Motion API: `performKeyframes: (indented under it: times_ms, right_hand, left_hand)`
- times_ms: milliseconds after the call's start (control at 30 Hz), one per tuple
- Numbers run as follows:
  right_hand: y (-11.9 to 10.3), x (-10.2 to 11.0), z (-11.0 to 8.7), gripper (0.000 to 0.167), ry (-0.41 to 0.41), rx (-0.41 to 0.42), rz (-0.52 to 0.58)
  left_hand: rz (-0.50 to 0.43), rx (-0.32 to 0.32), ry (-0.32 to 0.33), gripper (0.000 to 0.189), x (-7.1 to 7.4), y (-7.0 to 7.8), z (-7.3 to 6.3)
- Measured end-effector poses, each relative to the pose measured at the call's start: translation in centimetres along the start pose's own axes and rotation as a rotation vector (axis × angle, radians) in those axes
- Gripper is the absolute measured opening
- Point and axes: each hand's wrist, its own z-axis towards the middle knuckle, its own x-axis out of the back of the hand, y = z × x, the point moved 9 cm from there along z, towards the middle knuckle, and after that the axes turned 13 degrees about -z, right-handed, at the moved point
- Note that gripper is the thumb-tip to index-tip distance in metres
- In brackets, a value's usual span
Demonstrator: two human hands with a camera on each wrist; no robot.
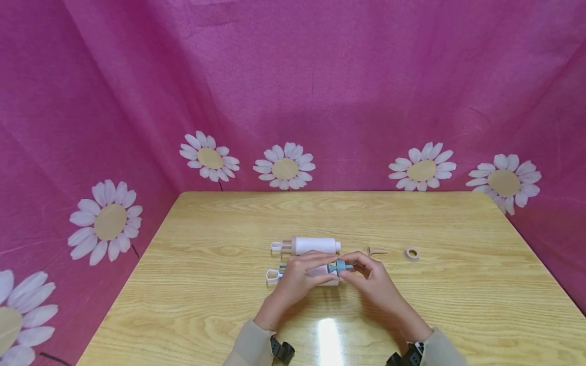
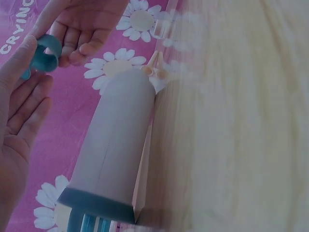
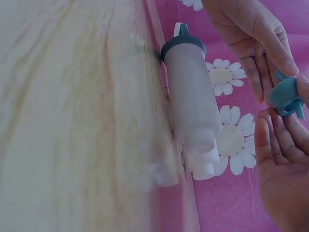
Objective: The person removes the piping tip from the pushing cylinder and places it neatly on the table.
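Both hands meet over the middle of the table around a small teal nozzle cap [image 1: 340,267] with a ring-like collar and a narrow spout. My left hand [image 1: 297,274] pinches its collar side between thumb and fingertips. From the other side, my right hand [image 1: 373,279] pinches it near the spout. Other fingers stay fairly straight in the right wrist view, where the teal cap [image 3: 286,95] shows between the hands. Below them lies a pale syringe-like dispenser [image 2: 113,140] with a teal end and white pull ring [image 1: 273,275], partly hidden by the left hand.
Behind it lies a second white dispenser [image 1: 316,245] with a brownish end. To the right are a small tan cone-shaped nozzle [image 1: 377,251] and a tan ring [image 1: 412,254]. The wooden table [image 1: 206,305] meets a pink flowered cloth [image 1: 320,101] at the back.
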Motion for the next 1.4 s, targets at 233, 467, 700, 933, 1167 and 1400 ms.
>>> performKeyframes:
  times_ms: [233,467,700,933,1167,1400]
  right_hand:
    - [0.0,1.1,-0.3,0.023,0.031,0.028,-0.009]
    - [-0.3,2.1,-0.6,0.022,0.06,0.072,-0.002]
    - [-0.1,3.1,-1.0,0.024,0.085,0.092,-0.001]
    - [0.6,4.2,-1.6,0.025,0.089,0.029,-0.049]
    - [1.2,5.5,-2.4,0.025,0.099,-0.043,-0.062]
    - [1.5,6.7,-3.0,0.027,0.1,-0.053,-0.083]
  left_hand:
    - [-0.06,0.106,-0.009,0.031,0.1,-0.8,-0.1]
    - [-0.098,0.179,-0.015,0.018,0.0,-1.5,-0.2]
    - [-0.111,0.196,0.003,0.016,0.0,-1.9,-0.2]
    - [-0.11,0.164,0.03,0.015,-0.2,-1.8,-0.2]
    - [-0.111,0.162,0.037,0.015,-1.0,-1.8,0.0]
    - [-0.141,0.222,0.034,0.015,-2.2,-2.0,0.0]
